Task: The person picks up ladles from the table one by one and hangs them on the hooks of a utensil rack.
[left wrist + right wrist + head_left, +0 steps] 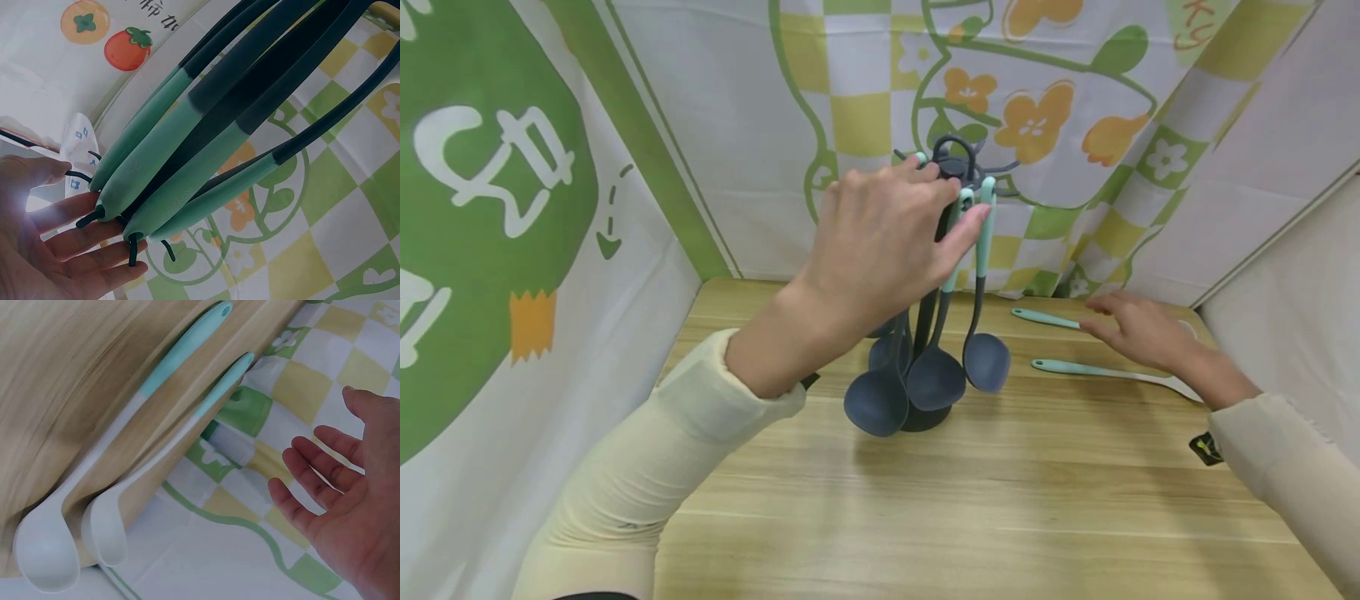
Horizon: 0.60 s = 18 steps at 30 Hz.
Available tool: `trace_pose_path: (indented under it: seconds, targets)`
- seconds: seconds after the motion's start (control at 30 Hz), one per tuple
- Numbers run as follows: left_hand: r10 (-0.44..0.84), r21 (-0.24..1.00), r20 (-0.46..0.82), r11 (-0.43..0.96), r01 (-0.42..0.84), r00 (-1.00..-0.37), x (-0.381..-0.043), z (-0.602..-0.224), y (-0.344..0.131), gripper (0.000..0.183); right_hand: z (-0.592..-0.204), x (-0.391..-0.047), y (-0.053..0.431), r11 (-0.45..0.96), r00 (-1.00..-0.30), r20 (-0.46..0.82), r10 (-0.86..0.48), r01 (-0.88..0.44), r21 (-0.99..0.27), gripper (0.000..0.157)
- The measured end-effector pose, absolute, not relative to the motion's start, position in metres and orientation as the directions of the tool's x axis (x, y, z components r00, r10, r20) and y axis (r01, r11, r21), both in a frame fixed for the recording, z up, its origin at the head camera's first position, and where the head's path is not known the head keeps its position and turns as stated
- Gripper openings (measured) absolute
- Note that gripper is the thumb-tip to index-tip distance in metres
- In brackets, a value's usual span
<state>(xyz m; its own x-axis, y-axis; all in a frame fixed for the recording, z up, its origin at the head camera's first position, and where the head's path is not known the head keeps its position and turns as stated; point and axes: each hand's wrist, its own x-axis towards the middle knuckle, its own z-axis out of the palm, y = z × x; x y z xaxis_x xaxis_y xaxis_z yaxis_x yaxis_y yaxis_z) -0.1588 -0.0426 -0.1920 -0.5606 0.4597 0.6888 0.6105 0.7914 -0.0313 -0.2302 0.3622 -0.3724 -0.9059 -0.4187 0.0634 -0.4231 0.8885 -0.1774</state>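
My left hand [880, 233] is at the top of a dark utensil stand [928, 419] with a ring handle. Several dark ladles [936, 383] with mint-green handles [150, 156] hang from its hooks. In the left wrist view, my left fingers [94, 250] spread loosely by the handle ends and hooks, with the thumb apart. Over the right part of the table is my right hand [1142, 333], fingers loosely bent and holding nothing. Below it lie two white ladles with mint handles, a larger one [47, 550] and a smaller one [107, 528].
The wooden table [1000, 500] carries the stand near its back edge. A patterned curtain [861, 125] hangs right behind it. A green and white printed wall [490, 208] rises on the left, and a pale wall [1300, 250] on the right.
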Motion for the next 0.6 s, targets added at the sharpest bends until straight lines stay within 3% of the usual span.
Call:
trace_pose_path:
  seconds: [0.17, 0.37, 0.6]
  targets:
    - [0.464, -0.033, 0.683, 0.791, 0.611, -0.564, -0.159, -0.192, -0.043, 0.042, -0.379, -0.231, 0.369, 0.889, -0.901, 0.04, -0.431, -0.432, -0.154, 0.048]
    - [0.469, -0.032, 0.669, 0.794, 0.607, -0.577, -0.159, -0.192, -0.043, 0.043, -0.393, -0.231, 0.377, 0.866, -0.876, 0.106, -0.47, -0.481, -0.139, 0.037]
    - [0.468, -0.038, 0.663, 0.801, 0.598, -0.585, -0.158, -0.191, -0.042, 0.044, -0.402, -0.232, 0.383, 0.885, -0.897, 0.005, -0.441, -0.436, -0.165, 0.047]
